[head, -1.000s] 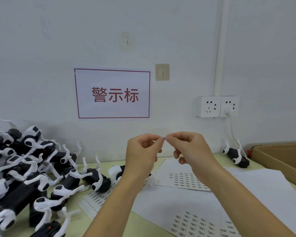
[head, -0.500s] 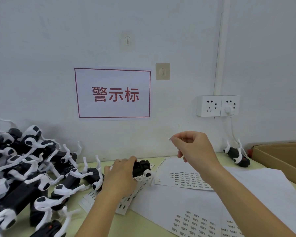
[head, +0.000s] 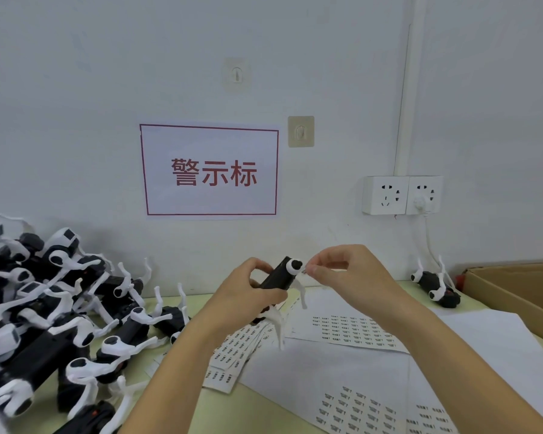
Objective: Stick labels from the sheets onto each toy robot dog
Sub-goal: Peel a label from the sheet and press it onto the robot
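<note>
My left hand (head: 248, 292) grips a black-and-white toy robot dog (head: 281, 277) and holds it up above the table, its white legs hanging down. My right hand (head: 342, 270) pinches a tiny label (head: 304, 271) between thumb and forefinger, right beside the dog's upper end. Label sheets (head: 351, 333) lie on the table under both hands, with more sheets (head: 358, 405) nearer me. A heap of the same toy dogs (head: 54, 311) fills the left side of the table.
One toy dog (head: 436, 286) lies alone at the back right, next to an open cardboard box (head: 514, 296). On the wall are a red-framed sign (head: 209, 170), two hooks and a double socket (head: 402, 195) with a plugged-in cable.
My left hand left the label, went down to the table, took a toy dog and lifted it. My right hand kept the label and now holds it at the dog.
</note>
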